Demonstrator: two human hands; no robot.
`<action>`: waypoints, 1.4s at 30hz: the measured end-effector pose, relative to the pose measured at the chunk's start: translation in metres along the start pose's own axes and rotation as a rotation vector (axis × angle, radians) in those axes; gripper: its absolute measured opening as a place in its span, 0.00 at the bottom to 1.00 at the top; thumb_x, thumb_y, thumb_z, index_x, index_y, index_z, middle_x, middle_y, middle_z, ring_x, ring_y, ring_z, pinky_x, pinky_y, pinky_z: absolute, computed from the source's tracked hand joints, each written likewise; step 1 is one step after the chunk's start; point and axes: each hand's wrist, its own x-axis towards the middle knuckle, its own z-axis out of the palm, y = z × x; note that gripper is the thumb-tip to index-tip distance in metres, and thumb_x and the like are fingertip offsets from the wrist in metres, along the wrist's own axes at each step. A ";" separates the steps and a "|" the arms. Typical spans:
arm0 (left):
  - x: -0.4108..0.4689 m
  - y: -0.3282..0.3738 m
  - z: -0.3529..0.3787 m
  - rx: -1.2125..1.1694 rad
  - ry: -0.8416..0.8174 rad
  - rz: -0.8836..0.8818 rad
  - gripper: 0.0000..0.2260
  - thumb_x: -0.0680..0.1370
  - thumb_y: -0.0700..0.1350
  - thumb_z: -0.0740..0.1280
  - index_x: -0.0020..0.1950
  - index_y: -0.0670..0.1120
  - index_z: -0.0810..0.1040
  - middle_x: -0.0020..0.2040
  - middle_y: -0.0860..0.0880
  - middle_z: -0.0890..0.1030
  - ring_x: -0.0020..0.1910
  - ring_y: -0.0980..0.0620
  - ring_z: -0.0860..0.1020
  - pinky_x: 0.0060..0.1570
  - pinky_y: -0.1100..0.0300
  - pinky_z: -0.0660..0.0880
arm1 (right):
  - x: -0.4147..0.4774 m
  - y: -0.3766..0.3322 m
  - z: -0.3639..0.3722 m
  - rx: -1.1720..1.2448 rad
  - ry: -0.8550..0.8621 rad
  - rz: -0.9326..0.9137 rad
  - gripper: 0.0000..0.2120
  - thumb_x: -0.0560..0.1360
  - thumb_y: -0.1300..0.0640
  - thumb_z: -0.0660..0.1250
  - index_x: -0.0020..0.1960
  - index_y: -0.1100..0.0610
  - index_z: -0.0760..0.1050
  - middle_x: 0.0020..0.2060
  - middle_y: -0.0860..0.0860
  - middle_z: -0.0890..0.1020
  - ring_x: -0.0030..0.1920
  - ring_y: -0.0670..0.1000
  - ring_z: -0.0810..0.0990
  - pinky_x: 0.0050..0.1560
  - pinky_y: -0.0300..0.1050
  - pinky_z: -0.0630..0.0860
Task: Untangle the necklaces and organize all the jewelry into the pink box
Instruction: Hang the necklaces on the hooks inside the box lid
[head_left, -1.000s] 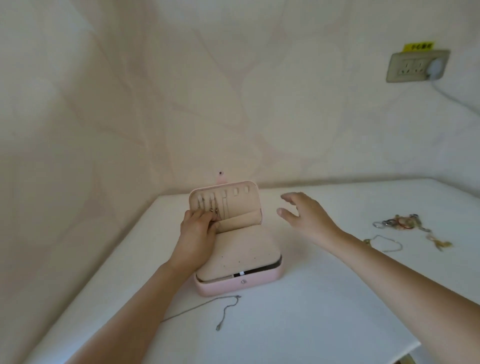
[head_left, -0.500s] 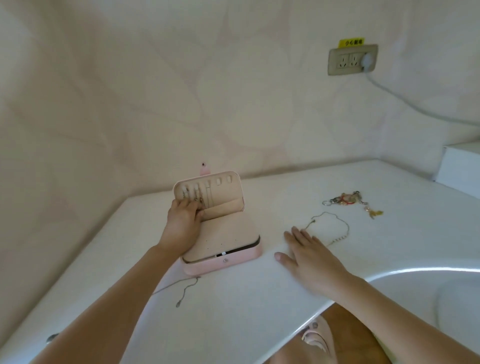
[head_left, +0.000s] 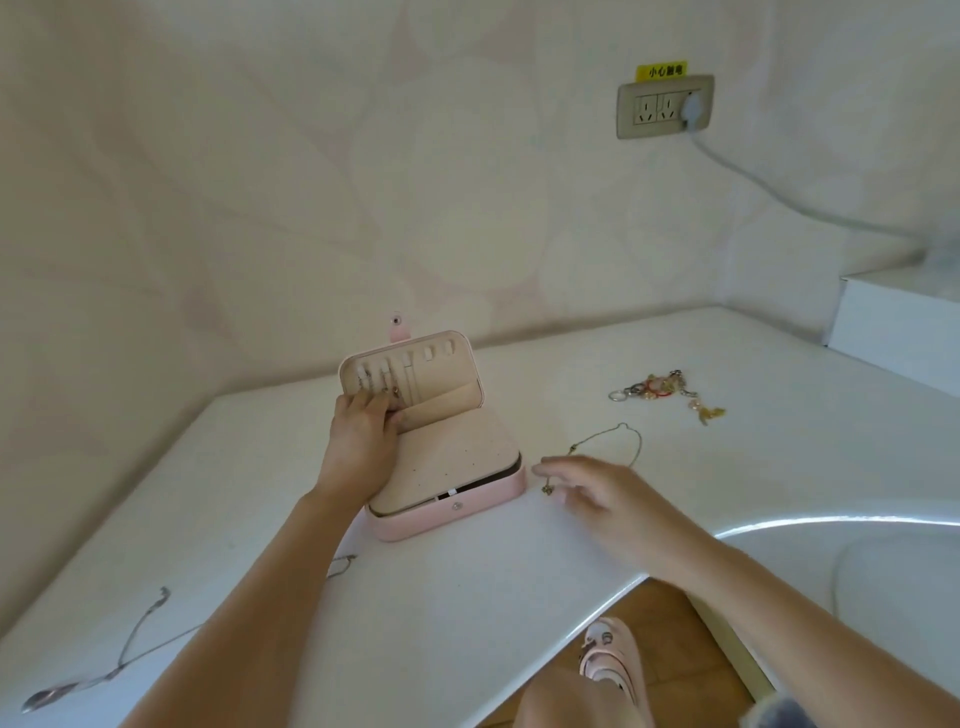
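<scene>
Two hands in view. Pink box (head_left: 447, 512) mid-counter (head_left: 467, 597), lid (head_left: 441, 374) up, beige tray flat over base. Left hand (head_left: 363, 426) at box's left side, fingers (head_left: 371, 402) curled over lower part of lid's inner panel, clamped on it. Right hand (head_left: 608, 499) right of box, low over counter, fingers apart, relaxed, gripping nothing; blurred, contact with chain unclear. Gold necklace (head_left: 618, 441) just right of box, beyond that hand. Jewelry tangle (head_left: 660, 389) farther right, toward wall. Silver chain (head_left: 340, 564) front-left of box, partly hidden by left forearm.
</scene>
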 end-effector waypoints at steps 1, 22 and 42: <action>0.000 -0.001 0.001 -0.001 0.006 0.008 0.07 0.79 0.37 0.62 0.52 0.38 0.79 0.50 0.39 0.77 0.52 0.39 0.69 0.52 0.52 0.67 | 0.008 0.008 -0.010 -0.020 0.052 0.000 0.17 0.79 0.65 0.59 0.63 0.52 0.76 0.60 0.47 0.78 0.60 0.46 0.77 0.62 0.38 0.70; 0.000 0.002 0.003 -0.044 0.026 0.094 0.06 0.78 0.37 0.64 0.51 0.39 0.80 0.48 0.42 0.78 0.51 0.41 0.70 0.53 0.56 0.67 | 0.101 0.005 -0.081 0.381 -0.220 0.095 0.07 0.77 0.69 0.60 0.43 0.60 0.72 0.33 0.54 0.75 0.27 0.46 0.70 0.34 0.38 0.73; -0.004 0.007 0.000 -0.051 0.025 0.110 0.14 0.76 0.46 0.58 0.47 0.41 0.81 0.43 0.45 0.78 0.47 0.42 0.73 0.49 0.50 0.74 | 0.159 -0.141 -0.128 0.277 -0.040 -0.322 0.05 0.76 0.65 0.66 0.48 0.58 0.80 0.39 0.52 0.82 0.30 0.43 0.70 0.34 0.34 0.71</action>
